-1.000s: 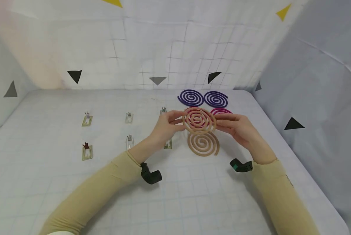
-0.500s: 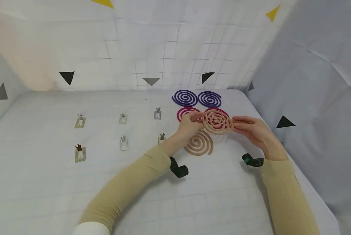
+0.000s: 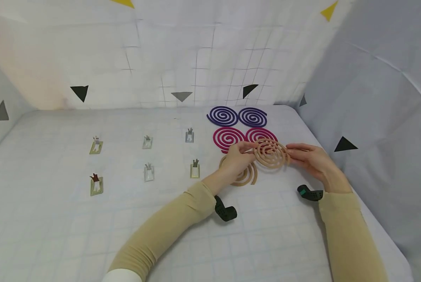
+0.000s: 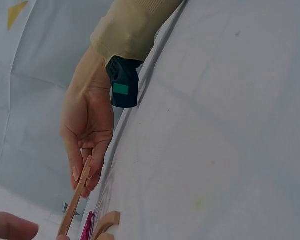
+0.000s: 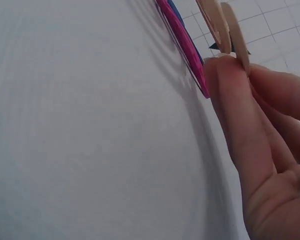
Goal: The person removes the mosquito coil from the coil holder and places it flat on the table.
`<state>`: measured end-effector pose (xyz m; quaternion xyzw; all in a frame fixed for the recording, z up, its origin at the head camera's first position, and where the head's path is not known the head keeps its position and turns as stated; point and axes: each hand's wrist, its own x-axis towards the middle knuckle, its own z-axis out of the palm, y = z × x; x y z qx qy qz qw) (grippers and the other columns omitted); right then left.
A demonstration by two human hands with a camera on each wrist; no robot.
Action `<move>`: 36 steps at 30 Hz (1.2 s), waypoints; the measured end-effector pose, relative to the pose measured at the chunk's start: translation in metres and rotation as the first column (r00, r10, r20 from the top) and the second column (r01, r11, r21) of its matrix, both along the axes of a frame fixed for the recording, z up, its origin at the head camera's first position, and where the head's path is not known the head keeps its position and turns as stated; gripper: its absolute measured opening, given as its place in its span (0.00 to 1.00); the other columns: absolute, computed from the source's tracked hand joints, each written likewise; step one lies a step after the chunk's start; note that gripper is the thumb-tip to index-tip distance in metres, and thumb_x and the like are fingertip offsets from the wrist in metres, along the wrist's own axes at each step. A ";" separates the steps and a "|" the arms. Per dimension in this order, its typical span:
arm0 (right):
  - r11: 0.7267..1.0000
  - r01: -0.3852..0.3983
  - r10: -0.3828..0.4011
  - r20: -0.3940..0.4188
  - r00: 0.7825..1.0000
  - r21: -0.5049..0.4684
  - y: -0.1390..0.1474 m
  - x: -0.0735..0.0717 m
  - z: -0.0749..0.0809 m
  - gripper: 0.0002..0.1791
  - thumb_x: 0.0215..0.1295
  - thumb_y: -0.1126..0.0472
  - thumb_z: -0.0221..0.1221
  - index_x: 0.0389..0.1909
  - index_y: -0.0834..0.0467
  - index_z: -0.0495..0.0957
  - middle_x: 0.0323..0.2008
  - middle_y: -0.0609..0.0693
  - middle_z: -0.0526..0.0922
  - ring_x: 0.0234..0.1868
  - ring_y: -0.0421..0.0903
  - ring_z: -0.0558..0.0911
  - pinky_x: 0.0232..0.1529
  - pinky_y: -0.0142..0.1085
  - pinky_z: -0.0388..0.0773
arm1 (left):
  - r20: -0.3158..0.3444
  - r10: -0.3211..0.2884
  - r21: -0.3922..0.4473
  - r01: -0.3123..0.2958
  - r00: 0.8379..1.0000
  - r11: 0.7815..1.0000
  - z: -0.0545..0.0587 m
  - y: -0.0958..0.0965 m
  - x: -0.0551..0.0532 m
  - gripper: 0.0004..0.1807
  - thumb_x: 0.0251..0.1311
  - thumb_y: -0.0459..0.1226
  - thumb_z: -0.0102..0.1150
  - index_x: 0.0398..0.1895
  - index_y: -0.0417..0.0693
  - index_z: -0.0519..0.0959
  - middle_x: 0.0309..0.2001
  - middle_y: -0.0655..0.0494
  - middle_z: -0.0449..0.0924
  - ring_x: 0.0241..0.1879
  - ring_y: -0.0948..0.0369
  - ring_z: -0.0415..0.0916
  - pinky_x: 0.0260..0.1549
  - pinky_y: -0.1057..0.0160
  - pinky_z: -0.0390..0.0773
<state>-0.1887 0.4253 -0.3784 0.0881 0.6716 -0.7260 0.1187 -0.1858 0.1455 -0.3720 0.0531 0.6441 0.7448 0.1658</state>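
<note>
In the head view a tan mosquito coil (image 3: 269,152) is raised above the table, slightly tilted. My left hand (image 3: 235,161) pinches its left edge, and my right hand (image 3: 314,161) pinches the opposite edge. The right wrist view shows the coil's edge between thumb and fingers of the right hand (image 5: 270,145). A second tan coil (image 3: 254,172) lies flat on the table, partly hidden behind the left hand. Behind the held coil lie two magenta coils, the left one (image 3: 228,138) mostly visible and the right one (image 3: 261,132) partly covered.
Two purple coils, left (image 3: 223,115) and right (image 3: 253,117), lie farther back, side by side. Several small metal coil stands, one (image 3: 195,170) nearest the hands, stand in two rows at the left. A grey fabric wall (image 3: 379,117) borders the table's right side.
Both hands have carried the tan coil rightward, then a little toward the front. It has gone from above the left magenta coil to the right of the tan coil on the table.
</note>
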 end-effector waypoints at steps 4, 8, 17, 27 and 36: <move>0.997 -0.010 0.009 0.007 1.000 0.076 0.004 0.001 -0.002 0.07 0.69 0.66 0.61 0.44 0.54 0.83 0.41 0.44 0.87 0.44 0.37 0.86 0.44 0.31 0.84 | -0.019 -0.020 -0.065 0.019 1.000 0.998 -0.001 0.003 0.004 0.18 0.58 0.23 0.59 0.52 0.41 0.81 0.58 0.48 0.80 0.53 0.57 0.80 0.44 0.70 0.80; 0.997 -0.019 0.018 0.008 1.000 0.081 0.008 0.003 -0.003 0.06 0.69 0.65 0.60 0.43 0.53 0.83 0.40 0.45 0.87 0.43 0.38 0.87 0.43 0.32 0.85 | -0.030 -0.037 -0.134 0.033 0.999 0.990 0.000 0.003 0.009 0.16 0.59 0.26 0.62 0.51 0.44 0.82 0.56 0.49 0.81 0.46 0.62 0.79 0.45 0.68 0.78; 0.997 -0.049 0.050 -0.010 0.999 0.052 0.010 0.008 -0.003 0.10 0.69 0.69 0.59 0.41 0.54 0.87 0.40 0.46 0.89 0.41 0.40 0.88 0.42 0.33 0.85 | -0.067 -0.100 -0.177 0.086 0.993 0.980 -0.004 0.003 0.010 0.16 0.62 0.28 0.62 0.53 0.42 0.80 0.57 0.47 0.79 0.47 0.60 0.79 0.44 0.69 0.79; 0.994 -0.083 0.085 -0.018 0.996 0.065 0.012 0.008 -0.004 0.11 0.67 0.72 0.60 0.42 0.57 0.86 0.40 0.48 0.89 0.42 0.40 0.88 0.43 0.33 0.85 | -0.067 -0.132 -0.247 0.112 0.989 0.962 -0.005 -0.003 0.008 0.18 0.61 0.26 0.58 0.54 0.41 0.79 0.54 0.46 0.81 0.48 0.59 0.80 0.46 0.69 0.78; 0.990 -0.049 0.051 -0.017 0.999 0.129 0.014 0.007 -0.004 0.11 0.65 0.69 0.63 0.46 0.56 0.84 0.40 0.45 0.89 0.43 0.38 0.88 0.44 0.32 0.84 | -0.057 -0.159 -0.291 0.136 0.986 0.947 0.000 -0.005 0.009 0.19 0.62 0.27 0.58 0.56 0.43 0.78 0.55 0.46 0.81 0.53 0.58 0.78 0.50 0.67 0.78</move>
